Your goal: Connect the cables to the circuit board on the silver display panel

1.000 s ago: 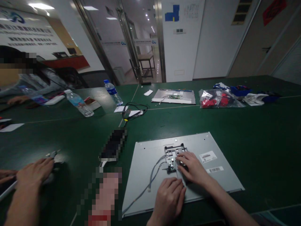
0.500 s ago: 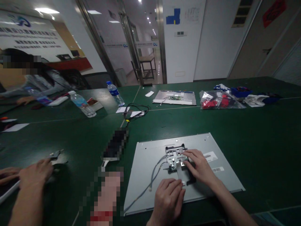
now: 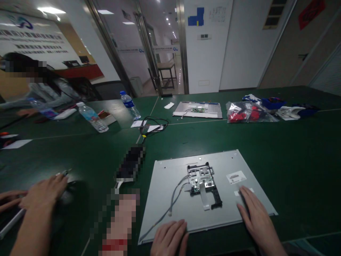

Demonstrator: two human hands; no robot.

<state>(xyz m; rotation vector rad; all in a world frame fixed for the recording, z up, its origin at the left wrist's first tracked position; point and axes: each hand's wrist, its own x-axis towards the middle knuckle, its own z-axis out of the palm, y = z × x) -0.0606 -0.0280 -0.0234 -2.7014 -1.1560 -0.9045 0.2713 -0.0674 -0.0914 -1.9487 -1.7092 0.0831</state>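
Head view: the panel (image 3: 227, 193) lies under left fingers (image 3: 173, 229) and right fingers (image 3: 252, 201), both thumbs (image 3: 243, 214) apart from them.

Silver-grey panel (image 3: 191, 210), black bracket (image 3: 216, 197), green tabletop (image 3: 287, 160)

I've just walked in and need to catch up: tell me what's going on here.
Two bare hands are at a metal panel lying on the green table. The left hand is at its near edge, the right hand over its near right part. Neither is at the circuit board mid-panel, from which a pale ribbon cable extends. Off left is another person's hand.
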